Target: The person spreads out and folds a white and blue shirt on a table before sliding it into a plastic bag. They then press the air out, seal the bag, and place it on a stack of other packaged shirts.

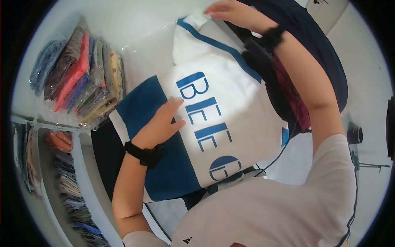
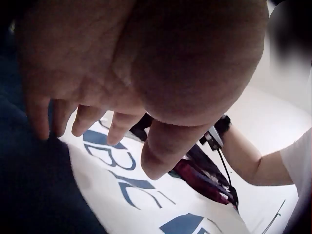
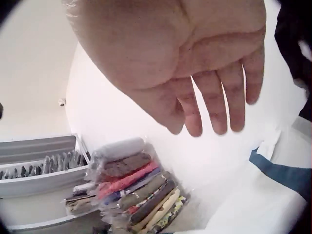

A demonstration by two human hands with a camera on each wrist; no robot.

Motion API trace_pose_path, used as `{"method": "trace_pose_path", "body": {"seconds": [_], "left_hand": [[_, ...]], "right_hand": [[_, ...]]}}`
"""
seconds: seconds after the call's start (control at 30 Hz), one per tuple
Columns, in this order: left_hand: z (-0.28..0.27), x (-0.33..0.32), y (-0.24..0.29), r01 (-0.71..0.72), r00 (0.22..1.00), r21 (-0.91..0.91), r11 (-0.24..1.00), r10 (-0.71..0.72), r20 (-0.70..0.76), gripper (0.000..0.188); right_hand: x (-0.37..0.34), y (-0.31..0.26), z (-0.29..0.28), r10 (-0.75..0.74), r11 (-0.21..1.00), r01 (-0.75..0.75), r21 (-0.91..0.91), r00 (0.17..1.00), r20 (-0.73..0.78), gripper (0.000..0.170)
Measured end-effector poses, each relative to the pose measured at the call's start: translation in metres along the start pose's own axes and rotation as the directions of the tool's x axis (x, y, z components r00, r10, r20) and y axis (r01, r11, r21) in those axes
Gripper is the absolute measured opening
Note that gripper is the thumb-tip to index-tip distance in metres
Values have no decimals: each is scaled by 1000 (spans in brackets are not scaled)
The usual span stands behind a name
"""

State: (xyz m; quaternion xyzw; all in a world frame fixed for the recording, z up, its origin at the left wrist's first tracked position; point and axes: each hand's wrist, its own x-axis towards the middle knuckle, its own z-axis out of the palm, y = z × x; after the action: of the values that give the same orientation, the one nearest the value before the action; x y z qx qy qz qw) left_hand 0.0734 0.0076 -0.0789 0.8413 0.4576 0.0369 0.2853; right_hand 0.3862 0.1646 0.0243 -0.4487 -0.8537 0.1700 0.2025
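Note:
A white shirt with large blue letters lies spread out in front of me, a wide dark blue band across its lower part. A blue stripe runs along its upper edge. My left hand rests on the shirt where the band meets the white, fingertips beside the first letters. In the left wrist view its fingers reach out over the lettering. Beyond the shirt's far corner, my right hand is raised with nothing in it. Its fingers extend loosely in the right wrist view.
A stack of folded clothes in clear plastic bags stands at the left. Lower left, shelves hold more bagged garments. Dark clothing and a maroon cloth lie to the right, with a thin black cable near the shirt.

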Motion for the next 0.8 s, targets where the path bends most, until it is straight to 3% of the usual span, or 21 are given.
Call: {"method": "trace_pose_path", "body": {"seconds": [0.03, 0.07, 0.13, 0.17, 0.2, 0.23, 0.27, 0.33, 0.4, 0.43, 0.5, 0.53, 0.57, 0.63, 0.7, 0.73, 0.8], "left_hand": [[-1, -4, -2, -8, 1000, -8, 1000, 8, -26, 53], [-2, -10, -2, -16, 999, -18, 1000, 15, -47, 54], [-8, -31, 7, -29, 997, -28, 999, 27, -78, 55], [-10, -44, 14, -38, 992, -25, 999, 34, -124, 56], [-12, -58, 23, -41, 994, -44, 998, 37, -104, 56], [-13, -73, 32, -9, 991, -64, 998, 0, -135, 55], [-10, -87, 36, 24, 985, -82, 996, -37, -168, 54], [5, -118, 33, 65, 976, -108, 992, -86, -202, 51], [19, -149, 28, 120, 960, -128, 984, -148, -236, 48], [30, -165, 25, 150, 922, -192, 970, -208, -327, 44], [56, -195, 11, 201, 863, -262, 944, -297, -408, 39], [71, -210, -1, 192, 783, -427, 884, -400, -476, 36], [81, -223, -3, 156, 686, -573, 805, -506, -523, 32], [104, -240, -5, 172, 516, -659, 732, -637, -573, 23], [118, -251, -3, 200, 396, -715, 670, -722, -567, 22], [126, -252, -5, 181, 323, -686, 705, -701, -635, 22], [135, -265, -13, 166, 318, -709, 685, -718, -619, 20]], "right_hand": [[-30, 3, 13, -158, 985, 144, -91, 971, -177, 31], [-61, -3, 11, -31, 999, 33, 39, 997, -67, 34], [-118, -4, 7, -14, 992, 4, 125, 997, 80, 30], [-150, -5, 10, -1, 959, -31, 282, 994, 113, 27], [-181, -9, 11, 69, 967, -112, 229, 980, 186, 25], [-214, -17, 19, 218, 908, -267, 322, 959, 179, 24], [-244, -27, 27, 335, 885, -365, 289, 930, 151, 26], [-298, -40, 53, 660, 719, -658, 225, 747, 78, 36], [-342, -43, 95, 784, 568, -729, 383, 621, 20, 38], [-355, -51, 114, 799, 550, -716, 431, 601, -23, 35], [-371, -56, 158, 827, 453, -384, 805, 518, -219, 28], [-377, -56, 174, 820, 449, -383, 807, 535, -203, 28], [-381, -56, 188, 824, 399, -291, 870, 531, -200, 27], [-382, -61, 215, 817, 334, -185, 924, 546, -186, 30], [-379, -68, 234, 752, 25, -143, 989, 654, 75, 38], [-376, -73, 240, 685, -29, -153, 988, 716, 131, 46], [-380, -64, 262, 607, -46, -214, 976, 770, 198, 55]]}}
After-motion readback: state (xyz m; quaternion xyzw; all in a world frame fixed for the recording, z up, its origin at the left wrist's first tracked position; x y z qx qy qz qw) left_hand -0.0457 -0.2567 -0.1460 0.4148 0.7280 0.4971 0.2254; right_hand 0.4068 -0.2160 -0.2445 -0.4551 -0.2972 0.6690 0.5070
